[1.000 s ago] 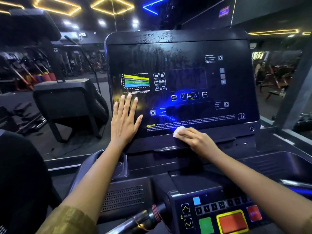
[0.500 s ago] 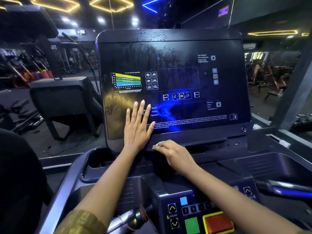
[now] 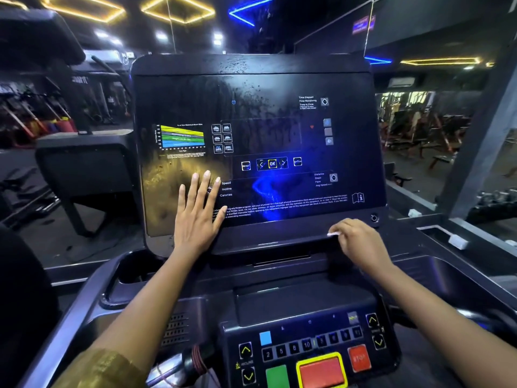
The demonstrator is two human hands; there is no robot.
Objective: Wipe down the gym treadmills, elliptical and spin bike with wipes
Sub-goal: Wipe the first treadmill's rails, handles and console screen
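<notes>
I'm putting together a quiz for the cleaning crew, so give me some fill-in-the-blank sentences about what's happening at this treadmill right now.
The left hand rests flat on the lower ___ part of the screen.
The right hand holds a ___ wipe at the ledge under the screen.
Lower down, the big red button has a ___ border.
The square button just left of it is ___.
Missing words: left, white, yellow, green.
</notes>
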